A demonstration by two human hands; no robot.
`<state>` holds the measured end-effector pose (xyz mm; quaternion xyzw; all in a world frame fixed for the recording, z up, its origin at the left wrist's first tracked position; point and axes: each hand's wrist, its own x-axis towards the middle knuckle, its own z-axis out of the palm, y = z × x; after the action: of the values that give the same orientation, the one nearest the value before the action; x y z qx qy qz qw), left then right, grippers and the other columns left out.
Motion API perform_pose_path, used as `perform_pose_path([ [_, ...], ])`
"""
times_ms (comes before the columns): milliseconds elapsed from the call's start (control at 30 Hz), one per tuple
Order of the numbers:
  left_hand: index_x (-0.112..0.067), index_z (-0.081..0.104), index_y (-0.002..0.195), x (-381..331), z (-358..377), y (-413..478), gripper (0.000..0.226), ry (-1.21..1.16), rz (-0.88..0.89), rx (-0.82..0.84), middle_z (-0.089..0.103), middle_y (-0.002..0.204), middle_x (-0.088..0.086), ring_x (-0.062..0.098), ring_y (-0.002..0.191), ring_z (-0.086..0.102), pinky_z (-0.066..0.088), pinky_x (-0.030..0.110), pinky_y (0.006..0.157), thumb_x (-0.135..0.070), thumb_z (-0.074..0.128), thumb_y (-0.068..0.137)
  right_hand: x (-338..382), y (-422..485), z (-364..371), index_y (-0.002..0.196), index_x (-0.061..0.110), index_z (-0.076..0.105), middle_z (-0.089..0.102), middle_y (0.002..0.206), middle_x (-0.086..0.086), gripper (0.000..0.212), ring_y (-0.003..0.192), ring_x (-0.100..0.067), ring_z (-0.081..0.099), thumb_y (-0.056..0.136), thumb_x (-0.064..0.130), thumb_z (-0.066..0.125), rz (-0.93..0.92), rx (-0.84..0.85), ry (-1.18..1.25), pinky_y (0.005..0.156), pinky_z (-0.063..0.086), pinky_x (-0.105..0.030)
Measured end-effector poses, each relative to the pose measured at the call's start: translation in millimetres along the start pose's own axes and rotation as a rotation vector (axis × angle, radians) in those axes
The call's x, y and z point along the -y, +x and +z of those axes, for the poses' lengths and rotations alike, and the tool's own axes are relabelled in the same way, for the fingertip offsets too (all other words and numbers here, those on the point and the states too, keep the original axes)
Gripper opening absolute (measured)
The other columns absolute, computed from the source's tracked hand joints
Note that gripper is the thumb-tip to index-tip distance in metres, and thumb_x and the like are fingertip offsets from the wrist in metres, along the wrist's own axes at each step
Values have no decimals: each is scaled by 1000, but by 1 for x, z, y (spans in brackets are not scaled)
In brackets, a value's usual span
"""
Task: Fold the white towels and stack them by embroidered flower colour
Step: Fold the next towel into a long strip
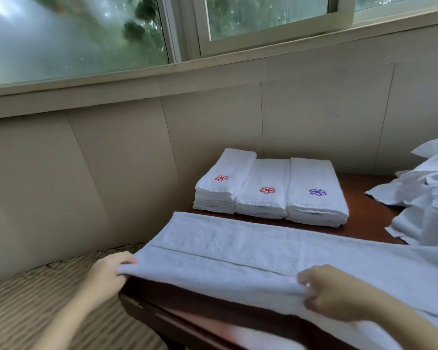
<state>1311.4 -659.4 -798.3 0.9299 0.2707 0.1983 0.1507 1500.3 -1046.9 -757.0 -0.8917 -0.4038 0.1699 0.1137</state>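
A long white towel point(238, 251) lies spread across the near part of the dark wooden table point(364, 198), folded lengthwise, its embroidery hidden. My left hand point(109, 274) pinches its left near corner. My right hand point(331, 291) grips its near edge further right. Behind it stand three stacks of folded towels: two with a red flower point(221, 178) point(267, 190) on top and one with a purple flower point(317, 192).
A heap of unfolded white towels point(425, 193) sits at the table's right end. A panelled wall and a window run behind the table. A striped woven surface point(36, 299) lies below the table's left end.
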Motion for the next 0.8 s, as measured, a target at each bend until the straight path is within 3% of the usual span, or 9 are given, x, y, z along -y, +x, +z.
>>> perform_pose_path([
  [67,-27,72,69,-3,-20,15,49,-247,-53,-1,72,74,-8,1,73,64,45,10,62,18,51,69,-23,1,-21,70,26,51,53,68,11,17,64,3,48,84,18,57,28,10,161,59,36,-13],
  [167,-19,76,72,-13,-37,45,39,-488,-65,80,74,76,-2,2,67,66,49,13,58,15,58,73,-56,15,-47,74,16,61,56,52,7,11,49,-3,47,83,12,61,92,-102,411,51,38,-16],
  [300,-9,71,89,-35,-5,108,14,-754,-239,154,71,84,6,18,77,62,47,28,67,-2,58,91,-86,78,-60,71,16,55,58,65,2,20,61,-13,54,89,24,60,212,-370,227,55,38,-26],
  [433,-13,47,72,-39,50,151,24,-398,-359,204,50,73,2,18,66,44,32,27,61,-20,49,94,-102,127,-31,76,28,38,57,102,2,24,103,-16,57,98,37,43,280,-256,-165,75,39,-24],
  [533,-16,44,70,-37,72,163,28,-123,-365,125,53,75,-2,20,70,48,32,28,59,-28,42,95,-117,138,-8,93,26,35,61,114,2,14,105,-17,60,100,38,33,304,-331,-218,77,44,-28],
  [633,-18,43,75,-41,82,163,26,22,-363,46,58,84,0,24,82,56,36,29,61,-33,35,95,-123,143,-4,93,25,31,63,103,2,11,94,-18,63,99,34,32,325,-374,-215,66,44,-30],
  [733,-20,44,105,-50,84,158,19,182,-348,26,60,105,2,27,97,58,41,31,72,-32,32,98,-119,144,-1,93,23,32,63,93,2,18,88,-22,65,97,40,35,325,-427,-193,66,48,-31],
  [800,-23,32,132,-63,82,155,36,355,-328,66,49,126,3,25,111,52,41,34,83,-24,38,97,-113,142,0,92,22,33,60,88,3,20,87,-25,64,96,42,37,343,-461,-164,64,45,-32],
])
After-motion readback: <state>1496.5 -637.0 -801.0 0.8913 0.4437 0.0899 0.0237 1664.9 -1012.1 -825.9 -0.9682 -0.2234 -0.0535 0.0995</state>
